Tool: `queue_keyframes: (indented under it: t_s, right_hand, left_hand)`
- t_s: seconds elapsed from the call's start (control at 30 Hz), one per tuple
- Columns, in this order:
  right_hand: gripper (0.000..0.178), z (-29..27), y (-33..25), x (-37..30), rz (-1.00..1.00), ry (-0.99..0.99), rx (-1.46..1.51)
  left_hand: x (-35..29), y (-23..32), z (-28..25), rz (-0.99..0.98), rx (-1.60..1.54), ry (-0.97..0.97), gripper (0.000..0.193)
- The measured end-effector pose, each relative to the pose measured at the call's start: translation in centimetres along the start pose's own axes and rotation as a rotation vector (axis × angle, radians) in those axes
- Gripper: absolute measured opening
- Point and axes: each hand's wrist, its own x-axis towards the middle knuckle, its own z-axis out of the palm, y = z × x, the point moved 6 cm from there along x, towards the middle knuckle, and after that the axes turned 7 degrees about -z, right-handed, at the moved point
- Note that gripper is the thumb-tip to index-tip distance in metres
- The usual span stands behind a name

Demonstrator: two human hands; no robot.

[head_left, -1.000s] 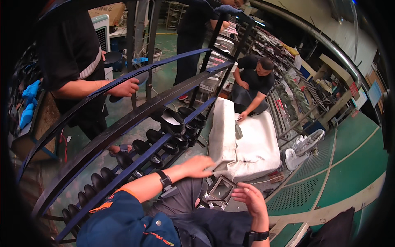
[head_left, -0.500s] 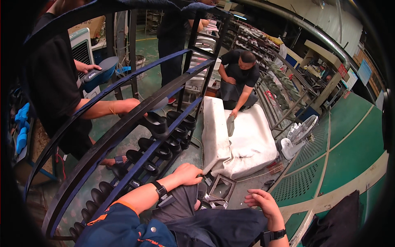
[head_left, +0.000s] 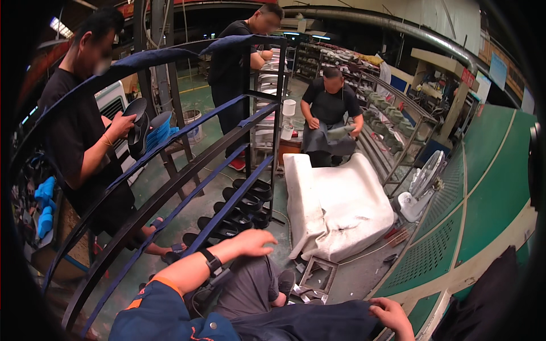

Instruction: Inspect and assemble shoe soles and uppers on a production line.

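My left hand (head_left: 254, 243) lies over my bent left knee in grey trousers (head_left: 242, 284), palm down. Its fingers stretch out a little apart and hold nothing. My right hand (head_left: 392, 317) is at the lower right beside the dark cloth (head_left: 318, 321) over my lap, its fingers loosely bent with nothing seen in them. A black rack with blue-wrapped bars (head_left: 187, 165) rises to my left. Black shoes (head_left: 244, 199) stand in rows on its lower level. Ahead is a block draped in white cloth (head_left: 352, 204), apart from both hands.
A person at the left (head_left: 85, 125) holds black shoes (head_left: 138, 128) behind the rack. Another person (head_left: 331, 113) sits beyond the block with a grey-green piece (head_left: 340, 132); a third (head_left: 233, 74) stands farther back. A white fan (head_left: 421, 184), green panels (head_left: 483, 165) and a metal frame (head_left: 318, 274) are on the right and ahead.
My right hand has lowered toward my lap. My left hand's fingers have lifted slightly. The person at the left has drawn back from the rack; the seated person has pulled the grey-green piece off the block.
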Motion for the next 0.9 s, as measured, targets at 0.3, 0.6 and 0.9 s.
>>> queue_keyframes:
  t_s: [0.3,0.6,0.9]
  right_hand:
    - [0.045,3.8,-4.6,-2.4,-0.288,-0.301,-0.433]
    - [0.053,2.4,-5.2,-1.1,-0.202,-0.409,-0.544]
    - [0.053,2.9,-4.4,-0.9,-0.173,-0.475,-0.492]
  left_hand:
    - [4.7,2.9,-26.8,0.037,0.751,0.413,0.057]
    - [6.2,-8.9,-30.4,-0.345,0.229,0.382,0.096]
    - [6.4,-8.5,-29.7,-0.375,0.307,0.300,0.086]
